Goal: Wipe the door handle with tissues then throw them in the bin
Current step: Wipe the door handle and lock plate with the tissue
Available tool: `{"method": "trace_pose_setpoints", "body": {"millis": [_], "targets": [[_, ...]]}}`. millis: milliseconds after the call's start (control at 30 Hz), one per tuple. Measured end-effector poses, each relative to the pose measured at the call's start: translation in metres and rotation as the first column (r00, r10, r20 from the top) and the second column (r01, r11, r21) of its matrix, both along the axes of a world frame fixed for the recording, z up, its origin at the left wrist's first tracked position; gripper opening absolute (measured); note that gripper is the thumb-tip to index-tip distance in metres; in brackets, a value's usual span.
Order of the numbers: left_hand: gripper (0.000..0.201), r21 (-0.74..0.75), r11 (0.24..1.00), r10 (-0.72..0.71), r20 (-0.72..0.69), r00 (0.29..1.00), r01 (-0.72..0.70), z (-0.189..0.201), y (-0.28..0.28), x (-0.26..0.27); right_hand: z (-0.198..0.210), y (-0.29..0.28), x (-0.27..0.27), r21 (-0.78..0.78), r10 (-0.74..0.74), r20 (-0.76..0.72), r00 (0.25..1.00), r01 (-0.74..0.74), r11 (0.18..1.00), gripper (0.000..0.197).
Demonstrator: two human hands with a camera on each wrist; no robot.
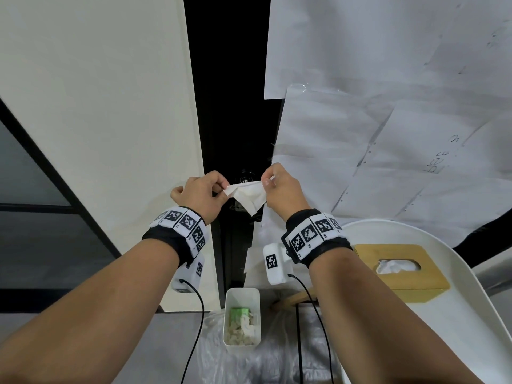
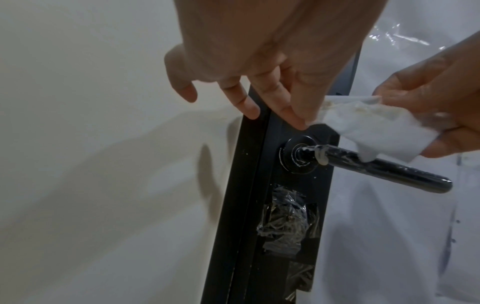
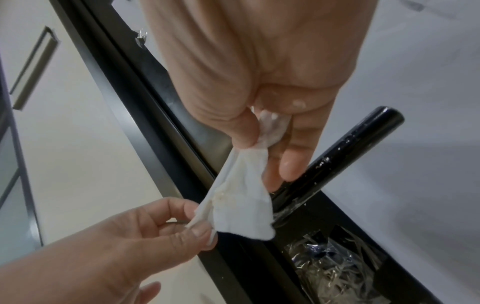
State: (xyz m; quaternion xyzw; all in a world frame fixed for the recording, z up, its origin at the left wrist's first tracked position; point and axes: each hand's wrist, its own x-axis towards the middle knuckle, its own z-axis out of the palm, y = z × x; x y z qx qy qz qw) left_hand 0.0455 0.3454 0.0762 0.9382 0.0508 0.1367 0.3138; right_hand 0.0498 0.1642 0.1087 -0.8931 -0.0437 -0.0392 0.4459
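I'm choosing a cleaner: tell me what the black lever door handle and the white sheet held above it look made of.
Black lever door handle: probably glossy coated metal; sharp highlights, rigid rod, pale smears.
White sheet: soft tissue paper; creased, limp, matte, pinched by left hand and right hand.

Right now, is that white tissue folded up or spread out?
Partly spread: both hands' fingers pinch opposite ends of the crumpled white tissue, stretching it.

Dim, even indoor light was recorded; soft shadows were cast at left, and edges were bent and blurred.
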Motion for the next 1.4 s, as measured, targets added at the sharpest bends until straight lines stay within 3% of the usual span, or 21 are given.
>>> {"method": "trace_pose_setpoints", "body": {"millis": [167,367,433,567,633,800,967,1100,1233,1400], "targets": [[0.02,0.006,1.0,-0.018,-0.014,1.0,0.019,-0.002,0.0,0.0,0.003,-0.005,-0.002,0.013,0.003,0.023,1.0,-0.004,1.0,0.037],[0.014,0.03,0.999,-0.025,-0.006,1.0,0.025,0.002,-0.006,-0.001,0.007,-0.005,-0.002,-0.026,0.053,-0.061,0.997,-0.054,0.998,0.061],[0.016,0.044,0.999,-0.022,-0.017,1.0,0.023,0.003,-0.006,-0.001,0.007,-0.006,0.0,-0.052,0.057,-0.096,0.994,-0.062,0.997,0.058],[0.018,0.035,0.999,0.0,-0.032,0.999,0.001,0.003,-0.002,0.002,0.003,-0.006,0.003,-0.177,0.015,-0.07,0.997,-0.027,0.984,0.029],[0.016,0.042,0.999,0.004,-0.022,1.0,-0.003,0.002,-0.003,0.002,0.002,-0.008,0.003,-0.123,-0.001,-0.1,0.995,-0.012,0.992,0.023],[0.018,0.055,0.998,0.003,-0.04,0.999,-0.001,0.003,-0.003,0.0,0.002,-0.007,0.005,0.086,-0.001,-0.065,0.998,0.007,0.996,0.036],[0.032,-0.026,1.0,-0.006,-0.102,0.995,0.003,0.004,-0.004,0.002,0.006,-0.004,0.005,0.17,0.04,-0.094,0.995,-0.024,0.985,0.037],[0.031,-0.197,0.98,-0.019,-0.138,0.99,-0.008,0.012,-0.003,-0.001,0.006,0.001,0.002,0.098,0.123,0.004,0.992,-0.123,0.988,0.037],[0.027,-0.209,0.978,-0.029,-0.144,0.989,-0.002,0.017,-0.005,-0.002,0.0,0.011,0.0,0.058,0.156,0.131,0.979,-0.165,0.985,0.046],[0.031,-0.305,0.952,-0.081,-0.161,0.984,0.029,0.014,0.0,0.003,0.0,0.012,-0.008,0.038,0.214,0.149,0.965,-0.222,0.974,0.034]]}}
